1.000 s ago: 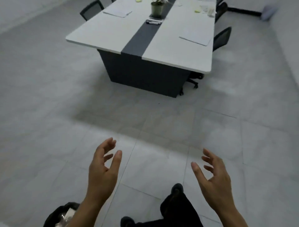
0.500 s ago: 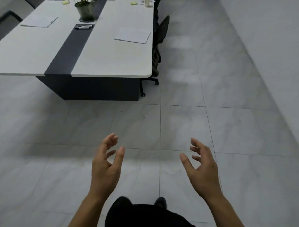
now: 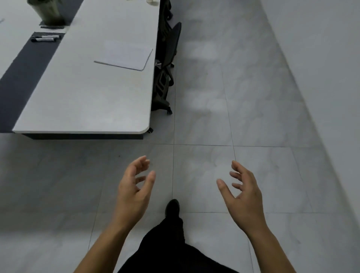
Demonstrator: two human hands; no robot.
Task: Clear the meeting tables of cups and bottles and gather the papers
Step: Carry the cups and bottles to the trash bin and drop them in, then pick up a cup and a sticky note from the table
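Note:
A white meeting table point(image 3: 87, 109) with a dark centre strip fills the upper left. A stack of white papers point(image 3: 124, 55) lies near its right edge. Two markers point(image 3: 45, 38) rest on the dark strip. A small white object point(image 3: 151, 1), cut off by the frame, stands at the table's far end. My left hand point(image 3: 135, 190) and my right hand point(image 3: 242, 194) hover over the floor in front of me, both empty with fingers spread, well short of the table's near edge.
A potted plant point(image 3: 47, 11) stands on the dark strip beyond the markers. Black office chairs point(image 3: 165, 64) are tucked along the table's right side. A tiled floor aisle point(image 3: 224, 109) runs between the chairs and the white wall point(image 3: 321, 58) at right.
The view has swung and closed in on the table's right corner; the table now sits nearer and further left. Both hands stay open and empty in front of me.

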